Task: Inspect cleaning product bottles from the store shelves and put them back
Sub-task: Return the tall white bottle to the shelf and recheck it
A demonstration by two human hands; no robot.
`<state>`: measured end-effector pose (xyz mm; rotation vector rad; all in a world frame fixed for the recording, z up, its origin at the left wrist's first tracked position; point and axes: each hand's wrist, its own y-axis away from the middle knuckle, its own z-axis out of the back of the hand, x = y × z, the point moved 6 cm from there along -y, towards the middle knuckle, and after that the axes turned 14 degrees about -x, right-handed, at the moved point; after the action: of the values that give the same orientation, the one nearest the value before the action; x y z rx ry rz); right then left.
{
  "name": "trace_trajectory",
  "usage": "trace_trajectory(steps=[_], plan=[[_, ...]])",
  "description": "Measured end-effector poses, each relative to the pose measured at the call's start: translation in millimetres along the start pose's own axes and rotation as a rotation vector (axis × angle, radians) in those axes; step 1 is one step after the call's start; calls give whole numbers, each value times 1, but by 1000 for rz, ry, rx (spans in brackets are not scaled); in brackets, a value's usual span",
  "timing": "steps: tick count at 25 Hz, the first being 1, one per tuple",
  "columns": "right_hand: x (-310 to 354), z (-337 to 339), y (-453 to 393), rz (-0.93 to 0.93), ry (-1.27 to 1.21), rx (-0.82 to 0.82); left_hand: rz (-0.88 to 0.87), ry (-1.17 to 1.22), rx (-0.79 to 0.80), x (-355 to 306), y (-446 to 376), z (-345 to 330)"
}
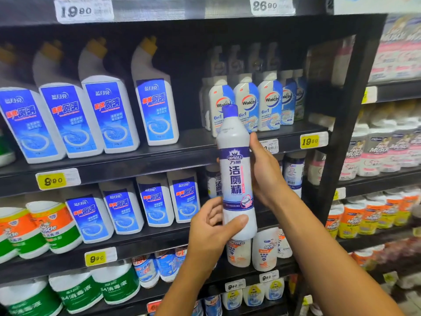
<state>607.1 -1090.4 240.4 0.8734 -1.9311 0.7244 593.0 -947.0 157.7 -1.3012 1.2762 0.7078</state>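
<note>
I hold a tall white toilet-cleaner bottle (pixel 237 172) with a purple cap and a purple label upright in front of the shelves, label facing me. My left hand (pixel 210 231) grips its base, thumb across the front. My right hand (pixel 265 176) wraps the bottle's right side at mid-height, fingers hidden behind it. More bottles of the same kind (pixel 293 172) stand on the shelf just behind my right hand.
Black shelving (pixel 141 160) carries white bottles with blue labels (pixel 157 103) at left and Walch bottles (pixel 270 101) above the held bottle. Orange and green tubs (pixel 57 224) sit lower left. A black upright post (pixel 348 115) divides off a second bay at right.
</note>
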Motion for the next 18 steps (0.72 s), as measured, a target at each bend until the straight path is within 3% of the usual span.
trace_trajectory(steps=[2, 7, 10, 15, 18], plan=[[7, 4, 1, 88, 108, -12, -61, -62, -109, -1, -1, -3], [23, 14, 2, 142, 153, 206, -100, -119, -196, 0, 2, -22], [31, 26, -2, 150, 104, 231, -38, -109, -164, 4, 6, -39], [36, 55, -4, 99, 71, 264, 151, -53, 74, 14, 9, -70], [33, 73, -4, 45, 76, 290, 172, -34, 45, 17, 17, -79]])
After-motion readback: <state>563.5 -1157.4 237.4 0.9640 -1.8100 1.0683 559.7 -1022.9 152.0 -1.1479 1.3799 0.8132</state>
